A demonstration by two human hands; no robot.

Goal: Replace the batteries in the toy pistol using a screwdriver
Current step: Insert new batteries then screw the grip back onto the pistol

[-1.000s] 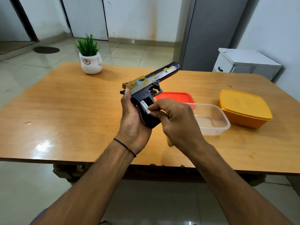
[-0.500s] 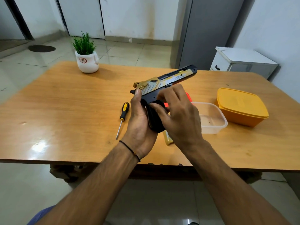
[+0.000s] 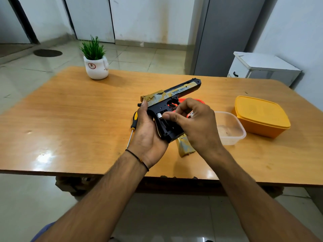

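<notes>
The toy pistol (image 3: pixel 172 94), black with a gold slide, is held above the table, barrel pointing up and to the right. My left hand (image 3: pixel 147 131) grips its handle from the left. The handle's battery compartment is uncovered and a battery (image 3: pixel 160 115) shows at its top end. My right hand (image 3: pixel 194 124) hovers over the compartment with thumb and forefinger pinched at that battery. The gold handle cover (image 3: pixel 185 145) lies on the table below my right hand. A yellow-and-black screwdriver (image 3: pixel 132 128) lies on the table, partly hidden behind my left hand.
A clear plastic tub (image 3: pixel 230 128) and an orange lid (image 3: pixel 192 100) sit to the right of the pistol. A closed yellow box (image 3: pixel 261 115) stands farther right. A potted plant (image 3: pixel 95 62) is at the table's far left. A white cabinet (image 3: pixel 262 67) stands beyond the table (image 3: pixel 70 119).
My right hand has lifted off the handle, uncovering the battery compartment, and now pinches at the battery's end. The left hand holds the pistol as before.
</notes>
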